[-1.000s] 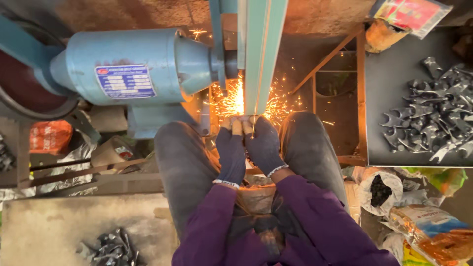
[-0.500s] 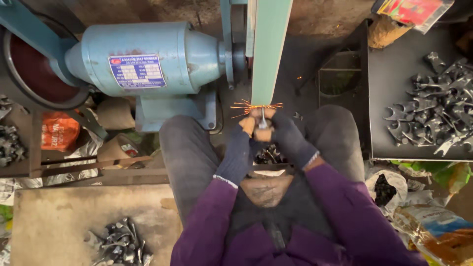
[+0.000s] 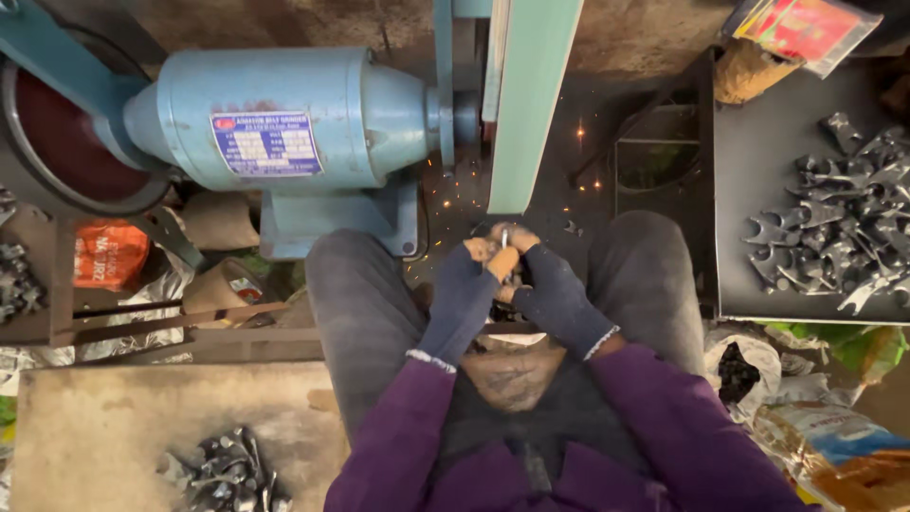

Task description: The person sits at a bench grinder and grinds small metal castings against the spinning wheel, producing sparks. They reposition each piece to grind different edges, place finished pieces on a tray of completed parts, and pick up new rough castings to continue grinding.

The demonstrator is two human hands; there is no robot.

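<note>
Both my hands wear dark fingerless gloves and meet between my knees. My left hand [image 3: 464, 289] and my right hand [image 3: 550, 289] together pinch a small metal piece [image 3: 504, 239], whose bright tip points up. It sits just below the lower end of the pale green grinding belt [image 3: 526, 104], a little apart from it. A few sparks float to the right of the belt. The blue motor housing [image 3: 284, 118] lies to the left of the belt.
A dark tray [image 3: 758, 284] at the right holds several grey forged metal parts [image 3: 844, 223]. More such parts [image 3: 223, 469] lie on a slab at lower left. Bags and sacks [image 3: 825, 446] crowd the floor at lower right. An orange bag [image 3: 109, 254] sits at left.
One second ago the piece was against the belt in a heavy shower of sparks. My hands have drawn it down and away; only stray sparks remain.
</note>
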